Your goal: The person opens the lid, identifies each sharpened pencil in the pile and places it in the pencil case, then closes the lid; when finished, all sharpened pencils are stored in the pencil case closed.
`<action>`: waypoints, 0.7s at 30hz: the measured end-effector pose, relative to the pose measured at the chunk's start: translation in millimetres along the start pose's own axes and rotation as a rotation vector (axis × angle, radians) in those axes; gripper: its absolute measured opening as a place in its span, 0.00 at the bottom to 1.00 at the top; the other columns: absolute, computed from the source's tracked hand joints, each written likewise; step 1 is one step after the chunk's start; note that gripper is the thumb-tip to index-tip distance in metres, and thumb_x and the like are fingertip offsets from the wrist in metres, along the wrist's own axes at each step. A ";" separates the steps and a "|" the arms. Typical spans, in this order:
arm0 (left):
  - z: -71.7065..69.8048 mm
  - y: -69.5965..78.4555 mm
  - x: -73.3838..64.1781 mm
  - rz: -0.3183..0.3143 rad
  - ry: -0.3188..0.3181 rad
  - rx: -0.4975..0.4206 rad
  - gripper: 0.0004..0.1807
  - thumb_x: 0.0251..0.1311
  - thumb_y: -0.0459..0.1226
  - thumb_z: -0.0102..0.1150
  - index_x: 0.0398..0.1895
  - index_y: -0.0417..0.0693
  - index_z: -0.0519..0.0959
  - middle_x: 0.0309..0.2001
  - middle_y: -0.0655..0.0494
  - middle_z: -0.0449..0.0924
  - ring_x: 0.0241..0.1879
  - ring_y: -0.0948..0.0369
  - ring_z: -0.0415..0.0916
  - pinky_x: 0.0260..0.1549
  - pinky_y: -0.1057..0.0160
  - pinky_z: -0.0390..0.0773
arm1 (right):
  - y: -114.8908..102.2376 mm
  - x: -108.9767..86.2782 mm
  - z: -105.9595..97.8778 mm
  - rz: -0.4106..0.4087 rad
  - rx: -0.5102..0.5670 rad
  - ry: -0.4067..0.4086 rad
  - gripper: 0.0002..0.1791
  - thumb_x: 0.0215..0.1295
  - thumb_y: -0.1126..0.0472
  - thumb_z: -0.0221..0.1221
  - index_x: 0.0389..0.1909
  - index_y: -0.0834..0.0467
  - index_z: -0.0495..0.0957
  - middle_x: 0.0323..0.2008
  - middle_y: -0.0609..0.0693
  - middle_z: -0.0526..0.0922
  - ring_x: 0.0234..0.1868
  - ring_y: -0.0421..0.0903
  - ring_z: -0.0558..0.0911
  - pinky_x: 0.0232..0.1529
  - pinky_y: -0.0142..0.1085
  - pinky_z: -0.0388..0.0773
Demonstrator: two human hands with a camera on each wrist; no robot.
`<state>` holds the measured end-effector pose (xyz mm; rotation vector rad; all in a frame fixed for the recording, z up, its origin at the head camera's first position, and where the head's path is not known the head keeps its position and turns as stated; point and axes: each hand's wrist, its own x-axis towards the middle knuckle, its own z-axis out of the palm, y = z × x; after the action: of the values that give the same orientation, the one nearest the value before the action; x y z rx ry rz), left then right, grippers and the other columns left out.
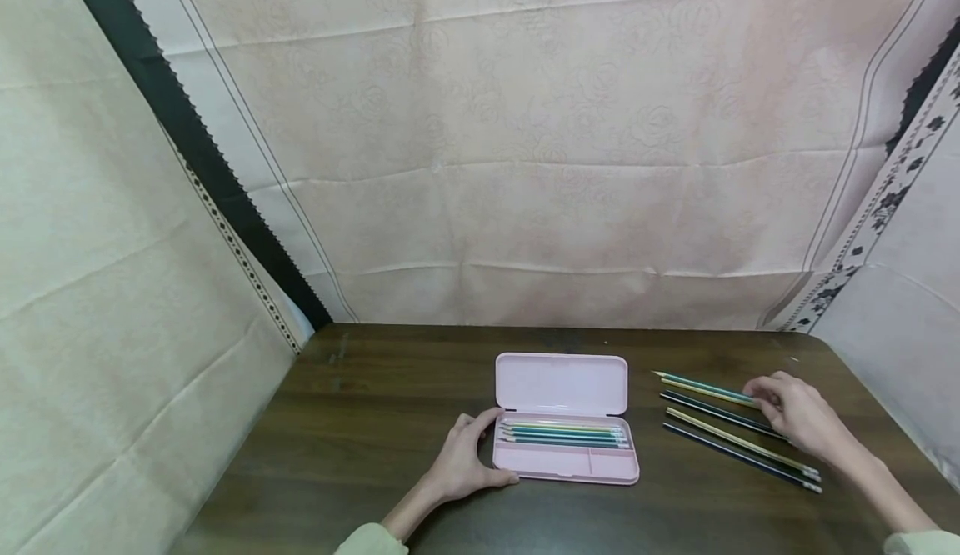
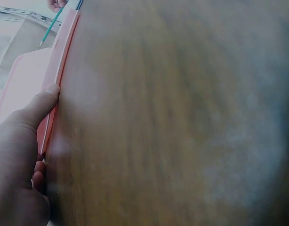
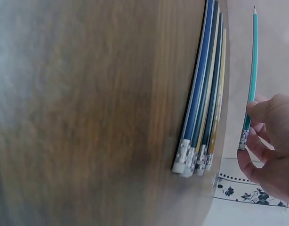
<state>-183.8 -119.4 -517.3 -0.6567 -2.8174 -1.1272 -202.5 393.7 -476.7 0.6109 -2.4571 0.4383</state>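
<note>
A pink pencil case (image 1: 543, 462) lies with its lid (image 1: 561, 384) raised back. Several pencils (image 1: 562, 437) rest side by side in its rear compartment. My left hand (image 1: 459, 462) grips the case by its left end, thumb at the front edge and fingers at the back corner. At the right, my right hand (image 1: 804, 415) pinches a green pencil (image 3: 254, 61) near its eraser end. In the right wrist view that pencil is held above the table, its sharpened tip pointing away from the hand. Beneath and beside this hand, several dark and yellow pencils (image 3: 197, 106) lie on the table.
The dark brown wooden table (image 1: 360, 447) has rounded back corners. Pale patterned cloth (image 1: 525, 163) hangs behind it, with more cloth at both sides. The case's front section has a small divider (image 1: 589, 460).
</note>
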 end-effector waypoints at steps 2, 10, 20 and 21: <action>-0.3 -0.1 0.0 0.002 -0.002 -0.001 0.51 0.38 0.54 0.82 0.69 0.52 0.70 0.42 0.57 0.68 0.44 0.59 0.65 0.39 0.59 0.70 | -5.0 0.7 -0.7 -0.001 0.010 0.000 0.16 0.44 0.78 0.70 0.30 0.56 0.82 0.28 0.45 0.77 0.27 0.33 0.72 0.25 0.37 0.71; 0.2 -3.4 0.6 0.054 0.024 0.004 0.50 0.37 0.54 0.82 0.68 0.52 0.71 0.41 0.57 0.69 0.42 0.60 0.65 0.37 0.60 0.69 | -24.1 4.1 -3.2 0.000 0.047 -0.031 0.17 0.46 0.78 0.71 0.31 0.55 0.83 0.30 0.42 0.77 0.27 0.33 0.72 0.24 0.35 0.70; 1.0 -4.7 -0.7 0.076 0.034 0.000 0.50 0.38 0.54 0.82 0.67 0.52 0.71 0.41 0.58 0.69 0.41 0.61 0.65 0.36 0.61 0.69 | -43.4 2.4 -0.5 -0.069 0.066 -0.033 0.20 0.42 0.80 0.72 0.32 0.55 0.83 0.29 0.41 0.76 0.28 0.33 0.73 0.24 0.34 0.71; 1.0 -4.7 -1.2 0.075 0.034 -0.002 0.50 0.38 0.54 0.82 0.67 0.52 0.71 0.41 0.58 0.69 0.41 0.61 0.65 0.36 0.61 0.69 | -45.9 1.6 -0.1 -0.067 0.076 -0.042 0.20 0.42 0.80 0.71 0.33 0.55 0.83 0.30 0.41 0.76 0.28 0.33 0.73 0.24 0.33 0.71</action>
<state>-184.4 -122.2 -521.3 -0.7289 -2.7396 -1.1174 -180.2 354.5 -467.9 0.7384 -2.4606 0.4991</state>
